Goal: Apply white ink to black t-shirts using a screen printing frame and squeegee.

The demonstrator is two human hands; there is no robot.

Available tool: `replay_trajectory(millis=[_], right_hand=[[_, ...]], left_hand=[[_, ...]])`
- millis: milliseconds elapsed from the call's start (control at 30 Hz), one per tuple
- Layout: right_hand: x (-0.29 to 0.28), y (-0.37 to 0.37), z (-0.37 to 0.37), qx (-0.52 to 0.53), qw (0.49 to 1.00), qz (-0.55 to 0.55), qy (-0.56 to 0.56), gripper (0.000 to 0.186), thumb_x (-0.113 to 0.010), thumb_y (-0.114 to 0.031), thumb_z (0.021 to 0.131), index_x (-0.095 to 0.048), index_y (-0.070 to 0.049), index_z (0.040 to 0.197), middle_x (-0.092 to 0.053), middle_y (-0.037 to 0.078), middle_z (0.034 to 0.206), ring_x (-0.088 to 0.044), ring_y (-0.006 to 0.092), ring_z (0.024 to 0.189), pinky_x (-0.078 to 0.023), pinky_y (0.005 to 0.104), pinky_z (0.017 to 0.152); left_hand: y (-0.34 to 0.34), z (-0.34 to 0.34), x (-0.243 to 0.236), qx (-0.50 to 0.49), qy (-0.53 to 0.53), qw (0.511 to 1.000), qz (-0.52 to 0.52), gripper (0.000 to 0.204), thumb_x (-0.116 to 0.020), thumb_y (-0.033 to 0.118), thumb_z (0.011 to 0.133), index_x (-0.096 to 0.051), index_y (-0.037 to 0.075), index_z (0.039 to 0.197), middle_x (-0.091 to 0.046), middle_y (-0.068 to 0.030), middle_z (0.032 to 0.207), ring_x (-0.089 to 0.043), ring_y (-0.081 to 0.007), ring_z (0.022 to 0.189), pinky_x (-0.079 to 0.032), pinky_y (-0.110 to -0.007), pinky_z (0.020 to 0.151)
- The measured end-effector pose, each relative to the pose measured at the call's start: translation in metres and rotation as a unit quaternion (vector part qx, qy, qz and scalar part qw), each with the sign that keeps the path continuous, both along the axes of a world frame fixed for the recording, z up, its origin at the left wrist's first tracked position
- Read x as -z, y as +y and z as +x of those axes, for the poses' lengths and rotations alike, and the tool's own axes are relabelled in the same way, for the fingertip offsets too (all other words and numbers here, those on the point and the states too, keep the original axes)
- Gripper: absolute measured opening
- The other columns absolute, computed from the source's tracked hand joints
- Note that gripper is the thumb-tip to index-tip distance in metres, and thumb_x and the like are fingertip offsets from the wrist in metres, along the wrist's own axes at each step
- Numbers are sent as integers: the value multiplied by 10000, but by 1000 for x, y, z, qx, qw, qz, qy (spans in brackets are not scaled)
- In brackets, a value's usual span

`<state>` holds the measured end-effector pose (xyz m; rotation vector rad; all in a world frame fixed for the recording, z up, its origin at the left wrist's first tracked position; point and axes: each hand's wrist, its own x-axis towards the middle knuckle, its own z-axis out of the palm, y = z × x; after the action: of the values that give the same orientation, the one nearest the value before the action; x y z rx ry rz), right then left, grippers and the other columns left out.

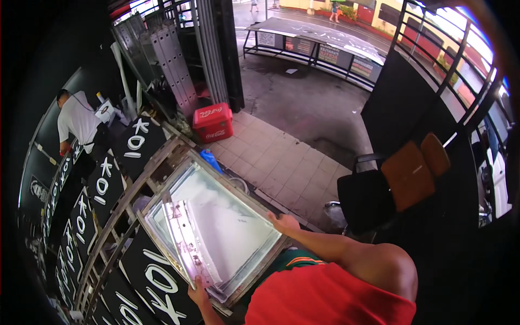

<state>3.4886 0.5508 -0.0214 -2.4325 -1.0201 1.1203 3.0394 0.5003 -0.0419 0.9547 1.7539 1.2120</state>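
Tiled shop floor (292, 154) opens streetward; on remote feed I see framed pane (244, 233) beside black panels (142, 260), R hand (286, 223) gripping right corner, prob. to steady it, L hand (200, 300) at lower-left edge, grip unclear.

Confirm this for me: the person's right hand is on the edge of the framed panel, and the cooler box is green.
Not quite: the cooler box is red, not green, as the head view shows. The right hand is indeed on the edge of the framed panel.
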Motion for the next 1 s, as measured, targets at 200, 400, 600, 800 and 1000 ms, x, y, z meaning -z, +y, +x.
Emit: replay_trajectory(millis=[200,400,600,800,1000], right_hand=[[5,22,45,-17,999,-10,39,997,-342,-840,879,-706,32,1197,-690,307,1174,-642,438,1189,-512,501,992],[0,32,56,-22,998,-16,49,989,-347,-827,886,-698,40,1206,-686,309,1187,-652,441,1173,-512,514,990],[-6,32,50,-41,998,-12,38,930,-371,-791,906,-684,22,1233,-674,294,1229,-635,433,1203,-506,521,994],[-3,30,45,-36,999,40,-1,777,-426,-710,947,-629,-46,1294,-677,268,1231,-636,440,1181,-501,507,990],[49,40,39,-15,997,73,-17,766,-521,-678,909,-582,-43,1333,-671,315,1189,-630,482,1156,-506,524,979]], left_hand=[[26,39,3,4,70,997,8,450,-786,297,908,-704,-120,1058,-719,-120,926,-643,-172,832,-528,-338,733],[31,53,1,-14,80,996,-34,459,-775,280,912,-697,-131,1101,-730,-145,963,-659,-189,858,-538,-342,767],[31,47,-7,-31,50,998,-3,459,-780,275,905,-693,-131,1101,-730,-133,969,-659,-189,857,-537,-334,768],[36,46,-7,-27,5,1000,3,390,-786,254,899,-716,-93,1063,-727,-83,934,-645,-137,842,-527,-310,750],[38,46,16,-28,153,978,-141,714,-829,586,752,-733,-57,1046,-747,-175,901,-721,-292,875,-543,-423,824]])
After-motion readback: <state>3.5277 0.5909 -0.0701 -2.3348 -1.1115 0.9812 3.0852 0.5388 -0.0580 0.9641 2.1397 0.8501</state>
